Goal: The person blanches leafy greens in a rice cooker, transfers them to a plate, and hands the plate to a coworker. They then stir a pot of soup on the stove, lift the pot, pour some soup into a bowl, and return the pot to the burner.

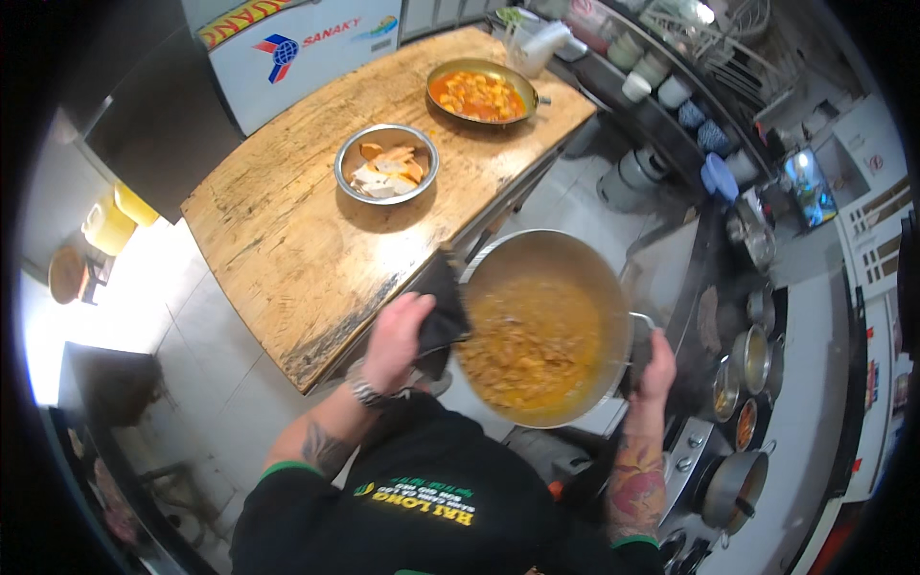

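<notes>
Between my two hands is a large metal stockpot (543, 248), held off the floor beside the wooden table. Inside it lies an orange-brown stew (528, 352) with many small pieces in yellowish liquid. My left hand (399, 330) grips the pot's left side through a folded black cloth (440, 309), which hides the handle there. My right hand (655, 363) is closed at the wire loop handle on the right, with dark cloth partly showing under the fingers. The pot looks slightly blurred.
On the wooden table (287, 215) stand a steel bowl (341, 176) of pale and orange slices and a frying pan (535, 97) of orange-red food. To the right are a stove (683, 453), a saucepan (726, 496) and several small pans. A gas cylinder (625, 180) stands beyond the pot.
</notes>
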Demonstrator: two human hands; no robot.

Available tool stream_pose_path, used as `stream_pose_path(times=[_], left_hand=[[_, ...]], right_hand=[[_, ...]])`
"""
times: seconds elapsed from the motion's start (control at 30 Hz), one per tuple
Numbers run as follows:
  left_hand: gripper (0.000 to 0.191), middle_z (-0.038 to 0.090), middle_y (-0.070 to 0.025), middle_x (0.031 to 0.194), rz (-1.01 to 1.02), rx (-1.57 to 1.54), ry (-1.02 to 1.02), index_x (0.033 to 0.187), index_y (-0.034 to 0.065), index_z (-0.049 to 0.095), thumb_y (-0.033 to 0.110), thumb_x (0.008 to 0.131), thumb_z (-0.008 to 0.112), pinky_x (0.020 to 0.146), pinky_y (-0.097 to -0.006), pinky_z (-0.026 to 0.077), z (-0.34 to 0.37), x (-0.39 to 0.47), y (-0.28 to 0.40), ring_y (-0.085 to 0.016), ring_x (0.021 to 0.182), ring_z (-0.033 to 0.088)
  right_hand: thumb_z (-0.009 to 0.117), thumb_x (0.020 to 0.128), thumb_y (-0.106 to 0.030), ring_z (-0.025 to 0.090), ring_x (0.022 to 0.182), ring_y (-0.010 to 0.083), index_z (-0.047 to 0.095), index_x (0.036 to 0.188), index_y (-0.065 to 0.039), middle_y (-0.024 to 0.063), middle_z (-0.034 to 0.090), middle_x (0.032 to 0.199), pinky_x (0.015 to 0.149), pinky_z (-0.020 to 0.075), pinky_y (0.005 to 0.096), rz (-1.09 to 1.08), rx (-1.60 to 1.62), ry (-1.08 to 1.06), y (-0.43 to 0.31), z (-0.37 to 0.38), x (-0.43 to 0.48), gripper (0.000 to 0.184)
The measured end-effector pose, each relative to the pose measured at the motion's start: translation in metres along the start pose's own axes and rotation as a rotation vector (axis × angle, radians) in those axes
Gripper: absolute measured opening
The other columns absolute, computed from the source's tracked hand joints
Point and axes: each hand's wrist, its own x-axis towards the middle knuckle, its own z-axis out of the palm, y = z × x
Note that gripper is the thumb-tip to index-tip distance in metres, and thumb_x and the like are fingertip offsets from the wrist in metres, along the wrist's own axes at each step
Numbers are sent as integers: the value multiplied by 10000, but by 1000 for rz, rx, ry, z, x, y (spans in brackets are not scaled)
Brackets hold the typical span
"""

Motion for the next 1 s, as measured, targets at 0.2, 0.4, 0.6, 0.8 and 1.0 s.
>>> stream_pose_path(times=[0.2, 0.4, 0.6, 0.8, 1.0], left_hand=[[235, 673, -77, 943, 171, -135, 262, 989, 9, 628, 200, 941, 500, 766, -293, 508, -91, -26, 45, -160, 845, 643], [251, 679, -85, 1001, 335, -169, 488, 1053, 12, 621, 194, 956, 480, 793, -304, 516, -191, -44, 78, -174, 876, 657], [280, 674, -97, 1051, 399, -288, 633, 1104, 9, 611, 202, 967, 460, 818, -327, 517, -264, -35, 114, -187, 910, 656], [288, 662, -98, 1069, 493, -283, 713, 1104, -19, 605, 192, 976, 457, 826, -326, 500, -303, -4, 134, -184, 934, 641], [247, 666, -65, 997, 464, -221, 679, 1024, -14, 631, 201, 968, 521, 788, -288, 481, -329, 71, 147, -131, 888, 615]], right_hand=[[476, 982, -254, 592, 758, 106, 614, 976, -7, 46, 647, 888, 696, 472, 257, 97, -10, -402, 6, 128, 24, 283], [472, 989, -252, 613, 742, 98, 607, 1010, 4, 44, 664, 886, 690, 488, 240, 195, -7, -754, 26, 272, 20, 290], [500, 983, -230, 588, 801, 67, 619, 1043, -8, 16, 653, 919, 725, 470, 221, 271, -86, -973, 40, 408, 27, 259], [528, 956, -269, 549, 694, 95, 630, 930, 14, 21, 622, 788, 615, 441, 248, 119, -232, -1054, 55, 527, 63, 302], [526, 956, -225, 600, 683, 153, 616, 959, 11, 68, 648, 799, 631, 473, 289, 264, -223, -923, 75, 621, 116, 252]])
